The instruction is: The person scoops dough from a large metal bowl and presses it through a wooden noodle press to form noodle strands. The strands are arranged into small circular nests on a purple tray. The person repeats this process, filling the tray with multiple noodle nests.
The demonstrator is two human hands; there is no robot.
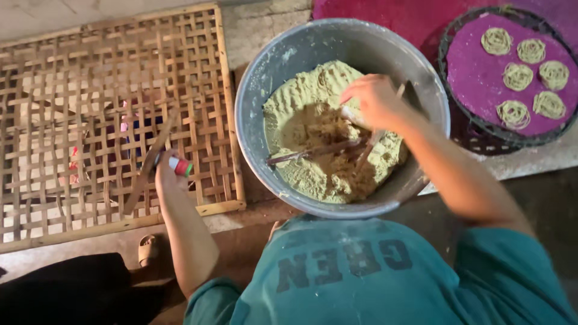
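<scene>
Both hands are in view from my head camera, looking straight down. My right hand [376, 99] is inside a large grey metal basin [265, 90], fingers curled shut around the upper ends of thin wooden sticks [319, 150]. The sticks slant down and to the left into a mound of pale yellow-green dough [313, 90], crumbly and ridged, which fills much of the basin. The dough around the stick tips looks rougher and darker than the smoother heap behind it.

My left hand [165, 174] is well apart from the basin, resting on a flat woven bamboo lattice tray [60, 72] that lies to the left. It is closed around a small cylinder [180, 166] with red, white and green bands, and a long flat wooden slat [147, 162] runs diagonally under or through the same grip; I cannot tell which.

At upper right, just beyond the basin, sits a round basket-edged tray [448, 66] covered in purple cloth. Six small coils of thin noodle-like dough strands [518, 76] lie on it, separate from one another.

At the bottom of the view I see my teal shirt [361, 283] with dark lettering, dusted with flour.
</scene>
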